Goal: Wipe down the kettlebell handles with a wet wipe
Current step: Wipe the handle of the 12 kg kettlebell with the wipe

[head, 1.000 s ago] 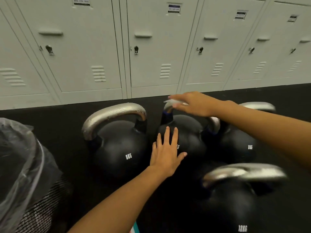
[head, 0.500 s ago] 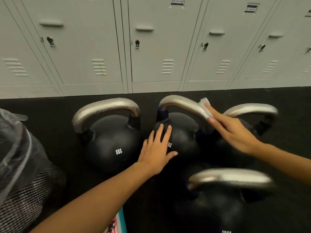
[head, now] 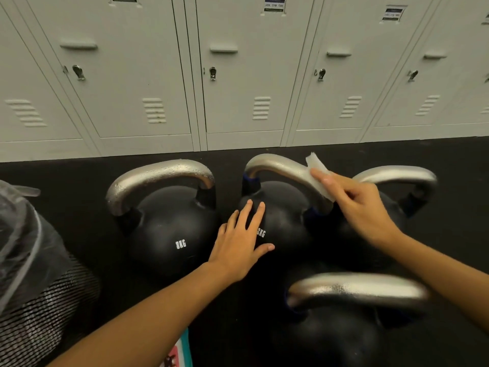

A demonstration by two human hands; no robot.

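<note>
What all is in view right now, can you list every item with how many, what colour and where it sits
kettlebells: four, black with silver handles, on the floor; three in a row near the lockers, one nearer the camera at lower right
wet wipe: one, white, pressed on the right side of the middle kettlebell's handle
lockers: a row, pale grey, shut, along the back
floor: black
bin: one, black mesh with a clear liner, lower left
packet: one, pink and teal, only partly seen at the bottom edge
left hand: flat on the body of the middle kettlebell, fingers straight
right hand: holds the wipe against the handle
</note>
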